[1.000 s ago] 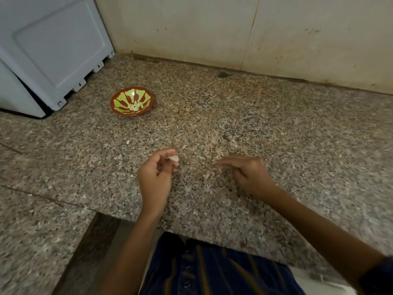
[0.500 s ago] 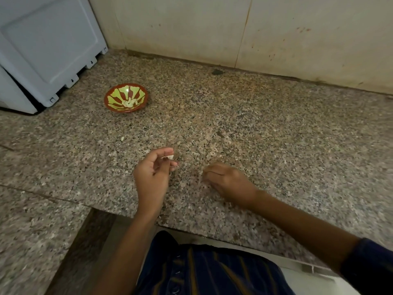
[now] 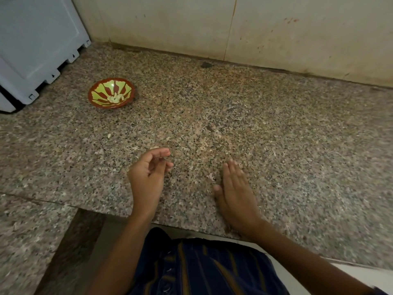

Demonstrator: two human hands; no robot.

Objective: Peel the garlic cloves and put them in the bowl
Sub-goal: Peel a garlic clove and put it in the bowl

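A red and green patterned bowl (image 3: 96, 103) stands at the back left of the granite counter (image 3: 276, 145), with several peeled garlic cloves (image 3: 116, 98) in its bottom. My left hand (image 3: 150, 170) hovers near the counter's front with its fingers curled in. Only a pale sliver of a garlic clove (image 3: 154, 148) shows above its index finger. My right hand (image 3: 235, 185) rests on its edge on the counter with straight fingers, palm facing left. Small scraps of garlic skin (image 3: 210, 176) lie beside its fingers.
A grey-blue appliance (image 3: 38, 43) stands at the back left, close to the bowl. A tiled wall (image 3: 276, 28) runs along the back. A small pale bit (image 3: 109, 136) lies between bowl and left hand. The counter's front edge (image 3: 191, 227) is just below my wrists.
My right hand has gone from curled fingertips on the counter to a flat hand standing on its edge, nearer the front. My left hand stayed put; the clove at its fingertips is now mostly hidden.
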